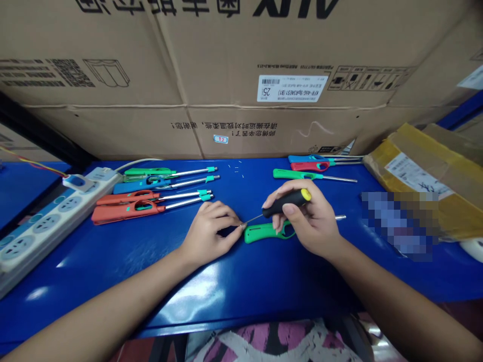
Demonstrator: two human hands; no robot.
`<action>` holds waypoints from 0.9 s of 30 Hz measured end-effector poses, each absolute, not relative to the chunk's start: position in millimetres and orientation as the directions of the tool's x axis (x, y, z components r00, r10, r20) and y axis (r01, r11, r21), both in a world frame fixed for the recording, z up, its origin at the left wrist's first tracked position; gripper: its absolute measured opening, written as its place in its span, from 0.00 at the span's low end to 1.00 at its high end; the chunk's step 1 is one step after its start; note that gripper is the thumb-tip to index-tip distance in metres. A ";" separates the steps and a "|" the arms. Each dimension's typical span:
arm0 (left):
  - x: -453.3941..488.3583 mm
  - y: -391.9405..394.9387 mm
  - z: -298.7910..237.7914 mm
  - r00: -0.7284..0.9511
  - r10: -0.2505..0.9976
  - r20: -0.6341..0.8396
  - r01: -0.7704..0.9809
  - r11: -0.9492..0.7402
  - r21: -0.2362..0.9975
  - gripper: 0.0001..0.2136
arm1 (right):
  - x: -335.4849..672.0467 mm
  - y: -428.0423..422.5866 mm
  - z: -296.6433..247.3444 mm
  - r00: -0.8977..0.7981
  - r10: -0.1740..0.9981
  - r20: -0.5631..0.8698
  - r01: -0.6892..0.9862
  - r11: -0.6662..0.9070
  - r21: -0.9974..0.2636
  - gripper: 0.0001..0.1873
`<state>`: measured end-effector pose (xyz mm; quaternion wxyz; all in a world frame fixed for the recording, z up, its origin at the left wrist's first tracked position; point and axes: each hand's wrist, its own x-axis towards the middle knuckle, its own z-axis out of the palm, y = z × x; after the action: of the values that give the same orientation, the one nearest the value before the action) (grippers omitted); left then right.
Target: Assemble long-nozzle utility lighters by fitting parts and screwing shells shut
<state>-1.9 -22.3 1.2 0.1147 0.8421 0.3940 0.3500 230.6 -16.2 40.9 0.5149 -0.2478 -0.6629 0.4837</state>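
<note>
My right hand [315,221] is wrapped round a screwdriver [281,205] with a black handle and a yellow end. The thin shaft slants down to the left, and its tip meets the fingertips of my left hand [211,229]. Thumb and forefinger of that hand are pinched together at the tip; anything between them is too small to name. Just below lies a green long-nosed gas lighter [260,233] on the blue table. Its handle end points left, and my right hand covers part of its middle. The metal nose shows beyond that hand.
Several tiny silvery pieces [236,169] lie at the back. Orange lighters [126,212], a blue lighter [143,185] and a power strip [49,221] are left. Back right are another green lighter [292,174] and a torn yellow-taped box [426,186]. A large carton [226,60] stands behind.
</note>
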 end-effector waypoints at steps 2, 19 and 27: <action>-1.6 -22.3 1.8 0.448 0.737 0.506 0.577 -0.670 0.466 0.05 | 229.2 -15.6 41.9 -0.357 0.831 0.426 -0.197 0.379 -0.904 0.07; -1.3 -19.1 0.0 0.501 0.747 0.437 0.506 -0.663 0.553 0.04 | 232.9 -15.0 45.2 -0.366 0.844 0.392 -0.166 0.355 -0.920 0.11; -1.4 -20.1 1.1 0.528 0.749 0.400 0.512 -0.656 0.554 0.10 | 234.2 -16.2 45.6 -0.357 0.837 0.415 -0.139 0.392 -0.909 0.11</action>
<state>-1.4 -20.1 1.1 0.1882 0.8536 0.3693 0.3155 234.2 -16.2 45.6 0.5028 -0.2620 -0.6657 0.4852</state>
